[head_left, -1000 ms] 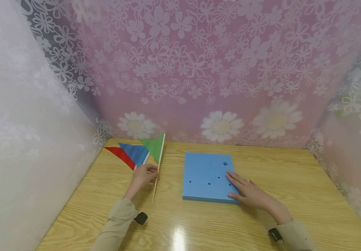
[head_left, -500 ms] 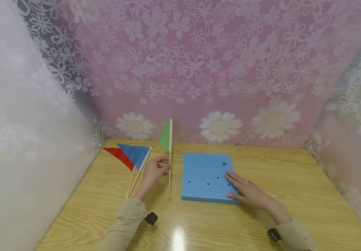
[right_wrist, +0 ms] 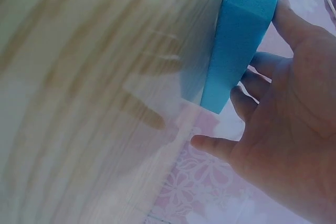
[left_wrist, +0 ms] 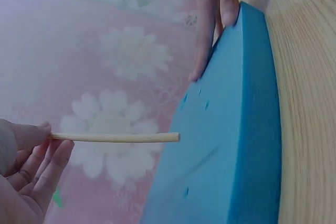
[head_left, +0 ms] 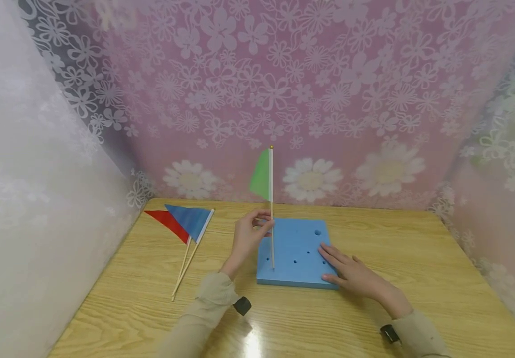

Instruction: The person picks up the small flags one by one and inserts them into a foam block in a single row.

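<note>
Between thumb and fingertips, my left hand (head_left: 249, 236) pinches the wooden stick of a green triangular flag (head_left: 261, 175), which stands upright over a blue foam board (head_left: 290, 233). In the left wrist view the stick's lower end (left_wrist: 170, 137) is apart from the board's top, and its shadow falls there. Small holes dot the board, with one larger hole (head_left: 318, 232) near the far right corner. Resting on the board's right edge is my right hand (head_left: 358, 276), its fingers extended over the top; one small hole lies right beside the fingers.
A blue flag (head_left: 190, 220) and a red flag (head_left: 167, 222) lie overlapped with crossed sticks on the wooden table (head_left: 141, 313), left of the board. Flowered cloth (head_left: 266, 89) hangs behind the table and along both sides.
My left hand has lifted the green flag from beside the other flags, turned it upright and carried it right, over the board. The right hand stays on the board.
</note>
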Motion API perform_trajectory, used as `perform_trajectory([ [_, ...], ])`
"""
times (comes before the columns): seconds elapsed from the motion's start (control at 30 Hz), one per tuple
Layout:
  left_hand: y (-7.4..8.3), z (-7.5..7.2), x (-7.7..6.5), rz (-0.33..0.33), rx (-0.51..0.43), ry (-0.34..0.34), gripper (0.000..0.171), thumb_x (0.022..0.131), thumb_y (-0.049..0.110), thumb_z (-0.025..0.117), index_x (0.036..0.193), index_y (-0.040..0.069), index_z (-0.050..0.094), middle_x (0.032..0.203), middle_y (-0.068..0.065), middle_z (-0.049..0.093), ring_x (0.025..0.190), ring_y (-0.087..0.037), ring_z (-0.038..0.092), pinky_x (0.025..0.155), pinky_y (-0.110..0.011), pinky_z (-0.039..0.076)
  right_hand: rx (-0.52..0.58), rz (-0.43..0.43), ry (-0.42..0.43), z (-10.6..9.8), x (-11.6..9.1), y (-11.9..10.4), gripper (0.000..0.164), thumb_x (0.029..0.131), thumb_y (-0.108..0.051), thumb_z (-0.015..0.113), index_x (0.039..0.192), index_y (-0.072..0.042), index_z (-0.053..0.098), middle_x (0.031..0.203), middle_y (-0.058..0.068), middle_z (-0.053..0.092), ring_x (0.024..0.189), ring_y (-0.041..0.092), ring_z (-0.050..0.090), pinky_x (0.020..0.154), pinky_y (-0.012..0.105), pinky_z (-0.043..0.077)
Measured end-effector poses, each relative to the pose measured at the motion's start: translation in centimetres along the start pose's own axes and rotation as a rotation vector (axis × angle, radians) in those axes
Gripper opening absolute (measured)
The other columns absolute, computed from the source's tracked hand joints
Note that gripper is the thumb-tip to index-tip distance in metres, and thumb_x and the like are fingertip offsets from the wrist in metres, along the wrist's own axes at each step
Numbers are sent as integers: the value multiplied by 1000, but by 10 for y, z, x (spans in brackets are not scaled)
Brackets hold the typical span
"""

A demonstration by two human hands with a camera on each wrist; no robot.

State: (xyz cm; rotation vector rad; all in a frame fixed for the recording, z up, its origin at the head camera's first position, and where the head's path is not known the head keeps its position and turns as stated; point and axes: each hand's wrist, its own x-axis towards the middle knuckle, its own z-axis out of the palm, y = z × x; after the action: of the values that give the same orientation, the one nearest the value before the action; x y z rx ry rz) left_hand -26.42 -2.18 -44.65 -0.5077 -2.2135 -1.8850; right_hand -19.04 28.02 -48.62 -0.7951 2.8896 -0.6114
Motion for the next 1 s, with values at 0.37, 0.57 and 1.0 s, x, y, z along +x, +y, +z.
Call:
perform_trajectory([
  [0.37, 17, 54, 7, 104, -70, -41, 24, 92, 7, 75, 114, -3, 70, 102, -19, 72, 88, -34, 74, 68, -30, 63, -28, 13, 27, -1, 0, -1, 77, 100, -46, 61, 158, -4, 34, 164, 18, 29, 147, 44, 31, 105, 81, 24],
  [0.57, 19, 77, 9, 129, -49, -67, 23, 93, 11, 74, 113, 1, 70, 102, -15, 73, 88, -27, 75, 67, -21, 61, -82, 27, 67, -1, -3, -2, 75, 98, -45, 63, 156, -4, 38, 162, 17, 32, 147, 45, 29, 105, 81, 25],
  [1.0, 14, 114, 9, 200, 0, -40, 24, 94, 17, 73, 114, 4, 70, 103, -8, 74, 87, -10, 73, 68, -16, 59, -151, 45, 84, -2, -10, -3, 67, 101, -42, 60, 155, -6, 41, 161, 15, 37, 147, 44, 30, 107, 79, 25],
])
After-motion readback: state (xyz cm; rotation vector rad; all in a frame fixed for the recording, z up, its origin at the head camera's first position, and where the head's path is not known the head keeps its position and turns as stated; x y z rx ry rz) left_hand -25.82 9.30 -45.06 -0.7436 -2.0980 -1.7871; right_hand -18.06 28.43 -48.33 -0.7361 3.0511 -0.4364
